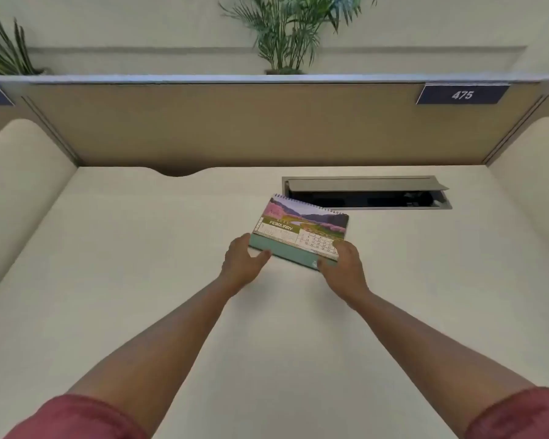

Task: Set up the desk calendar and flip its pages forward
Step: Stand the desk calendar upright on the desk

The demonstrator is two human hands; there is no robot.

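Observation:
A spiral-bound desk calendar (300, 228) sits on the white desk (140, 264), a little right of centre. Its top page reads FEBRUARY under a landscape photo, and a teal base edge faces me. The binding runs along the far edge. My left hand (243, 264) grips the calendar's near left corner, thumb along the teal edge. My right hand (343, 267) holds the near right corner, fingers over the date grid. Whether the calendar lies flat or stands tilted on its base I cannot tell.
An open cable hatch (366, 193) with a raised metal lid lies just behind the calendar. A tan partition (251, 125) with a sign reading 475 (462, 94) closes the desk's far side. White side panels flank the desk. Potted plants (286, 30) stand beyond the partition.

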